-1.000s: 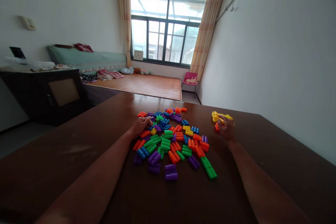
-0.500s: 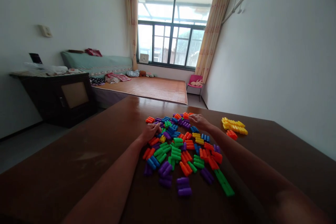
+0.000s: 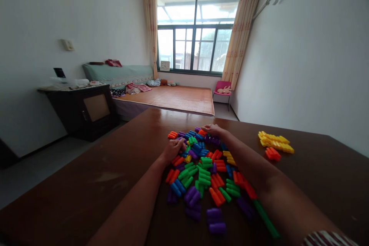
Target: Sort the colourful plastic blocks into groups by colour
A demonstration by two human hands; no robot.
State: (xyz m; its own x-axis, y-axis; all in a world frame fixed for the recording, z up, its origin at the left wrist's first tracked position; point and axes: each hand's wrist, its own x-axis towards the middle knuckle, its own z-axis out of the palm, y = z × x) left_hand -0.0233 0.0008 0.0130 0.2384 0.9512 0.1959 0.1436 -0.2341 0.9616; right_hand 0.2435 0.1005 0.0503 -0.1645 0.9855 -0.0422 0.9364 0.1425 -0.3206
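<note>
Many coloured plastic blocks lie loosely spread on the brown table (image 3: 115, 169). My left hand (image 3: 173, 150) rests at the left side of the spread, fingers curled beside green (image 3: 192, 141) and blue blocks; what they hold, if anything, is too small to tell. At the far edge of the spread, my right hand (image 3: 215, 130) reaches over orange blocks (image 3: 202, 133) and purple ones, its fingertips bent down at them. Purple blocks (image 3: 216, 221) lie nearest to me. A long green piece (image 3: 265, 219) joined to orange ones lies beside my right forearm.
Joined yellow blocks (image 3: 276, 141) and an orange cluster (image 3: 272, 153) lie at the table's right. Beyond the table are a bed (image 3: 178, 98), a dark cabinet (image 3: 77, 111) and a pink chair (image 3: 223, 86).
The view has turned a little left, so things appear farther right. My right hand has moved left over the far blocks. My left hand stays near the same blocks.
</note>
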